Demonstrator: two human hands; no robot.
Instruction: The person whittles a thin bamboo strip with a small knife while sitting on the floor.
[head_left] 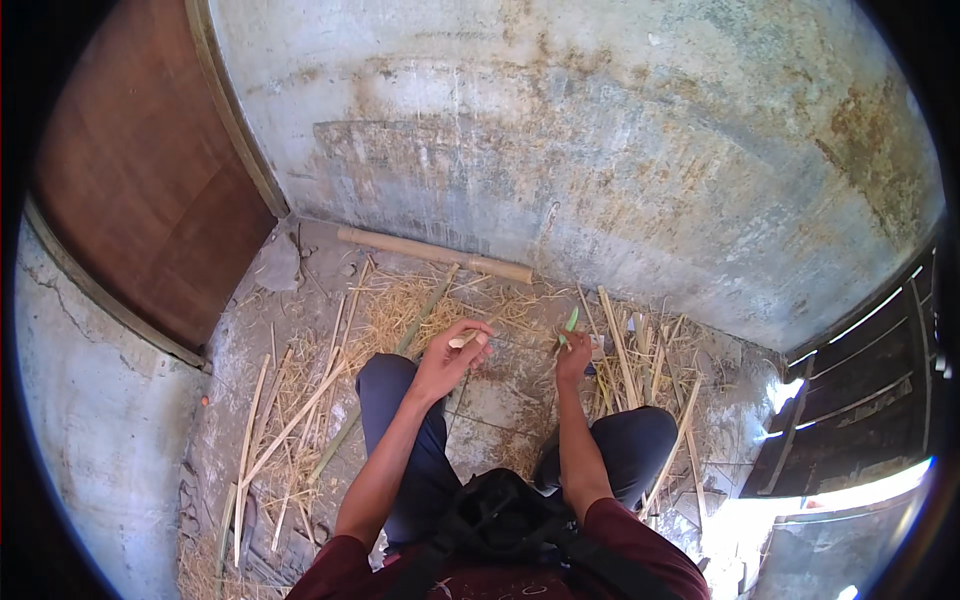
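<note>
Two hands busy: left hand [452, 352] pinches a short pale bamboo piece [463, 340] above the knee, right hand [572, 352] grips a green strip [571, 322]. Many split strips [290, 420] lie on the floor; looks mid-job.

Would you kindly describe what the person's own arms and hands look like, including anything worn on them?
Both forearms are bare. Short dark maroon sleeves end above the elbows. The left hand and right hand wear no gloves; no watch, ring or bracelet is visible.
</note>
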